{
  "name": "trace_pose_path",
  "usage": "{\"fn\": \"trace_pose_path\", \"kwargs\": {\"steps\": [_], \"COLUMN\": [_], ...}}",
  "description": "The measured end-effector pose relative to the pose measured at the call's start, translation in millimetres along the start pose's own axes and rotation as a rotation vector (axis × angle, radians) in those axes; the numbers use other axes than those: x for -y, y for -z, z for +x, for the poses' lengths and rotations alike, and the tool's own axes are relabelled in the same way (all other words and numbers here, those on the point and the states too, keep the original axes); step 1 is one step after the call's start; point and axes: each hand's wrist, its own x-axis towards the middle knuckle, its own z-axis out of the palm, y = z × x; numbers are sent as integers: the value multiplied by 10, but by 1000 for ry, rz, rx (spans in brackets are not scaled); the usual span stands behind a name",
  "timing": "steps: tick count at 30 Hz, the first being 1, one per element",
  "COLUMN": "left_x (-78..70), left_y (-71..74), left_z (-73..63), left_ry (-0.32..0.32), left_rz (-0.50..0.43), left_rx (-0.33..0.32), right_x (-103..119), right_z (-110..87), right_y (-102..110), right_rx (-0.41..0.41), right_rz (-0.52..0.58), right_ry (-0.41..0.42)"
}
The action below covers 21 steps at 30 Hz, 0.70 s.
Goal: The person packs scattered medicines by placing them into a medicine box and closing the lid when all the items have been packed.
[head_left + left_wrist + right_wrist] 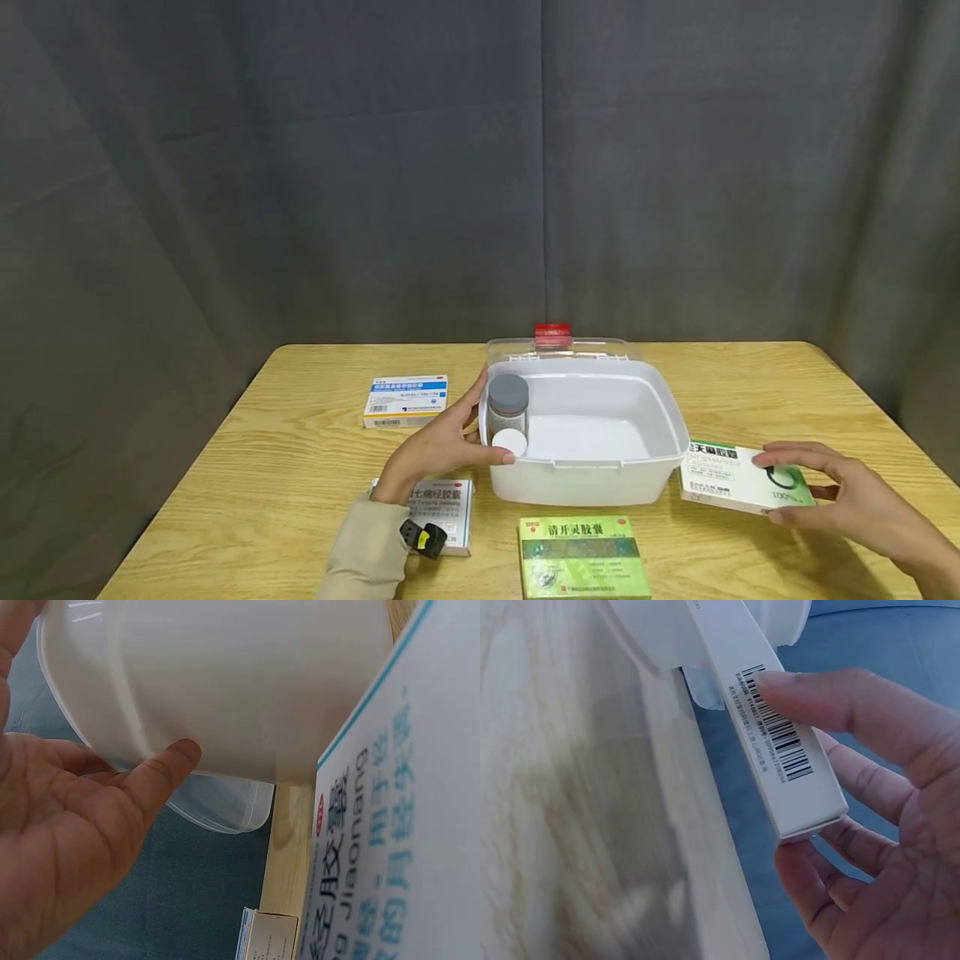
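Toward the back-left corner of the worktop (247,500) lies a blue-and-white box (406,400). Nearer the front edge, a white carton (454,518) shows partly behind the left wrist. The left hand (438,446) grips the left rim of a white tub (577,485), which holds a grey-capped bottle (508,398) and a white round cap (510,442) at its left end. A green box (583,562) lies before it, at the front edge. Beside the tub's right wall, the right hand (843,492) pinches a green-and-white box (738,479) by its right end.
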Motion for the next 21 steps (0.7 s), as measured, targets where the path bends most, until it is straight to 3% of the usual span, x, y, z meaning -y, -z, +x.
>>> {"fn": "trace_pose_path", "kwargs": {"steps": [21], "left_x": [-9], "left_y": [-8], "left_z": [-3], "left_ry": [1], "left_rz": [14], "left_rx": [-14], "right_x": [29], "right_z": [21], "right_y": [189], "right_rx": [-27], "right_rz": [3], "right_ry": [18]}}
